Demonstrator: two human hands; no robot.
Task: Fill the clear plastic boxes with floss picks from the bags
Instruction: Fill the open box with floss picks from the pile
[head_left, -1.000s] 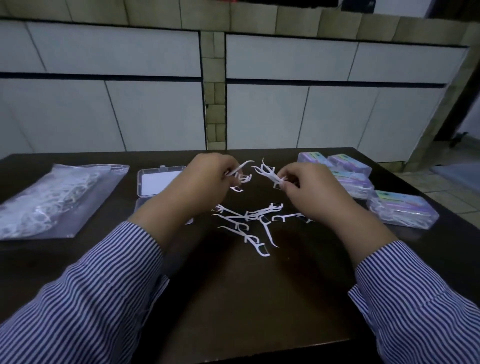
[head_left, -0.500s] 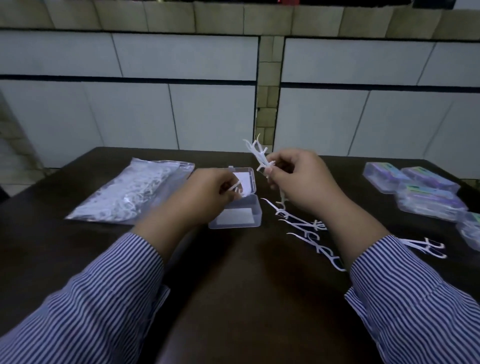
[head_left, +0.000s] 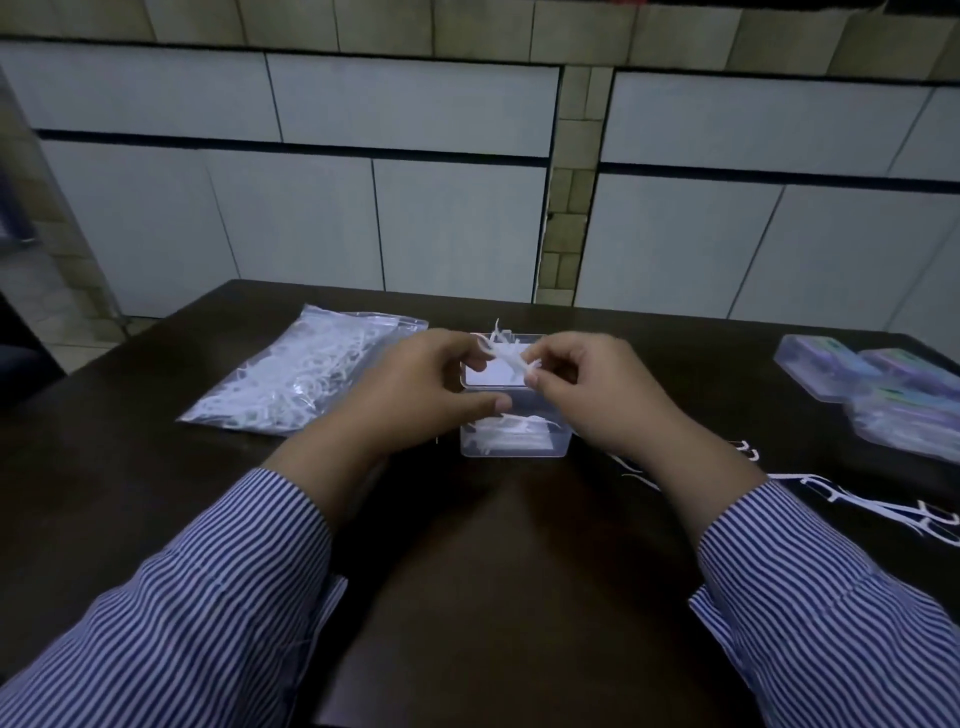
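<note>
Clear smooth plastic box (head_left: 514, 441), white matt plastic floss picks (head_left: 506, 356), glossy crinkled clear plastic bag (head_left: 306, 374), dark wood-look table (head_left: 493, 571) with dull sheen, striped woven cloth sleeves (head_left: 208, 597), glossy wall tiles (head_left: 457, 223).

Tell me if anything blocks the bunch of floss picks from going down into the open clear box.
Nothing visible does. Both hands hold the floss picks right above the open clear box, whose lid is flipped back.

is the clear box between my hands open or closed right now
Open. The clear box has its lid swung back behind it, and a few floss picks already lie inside.
</note>
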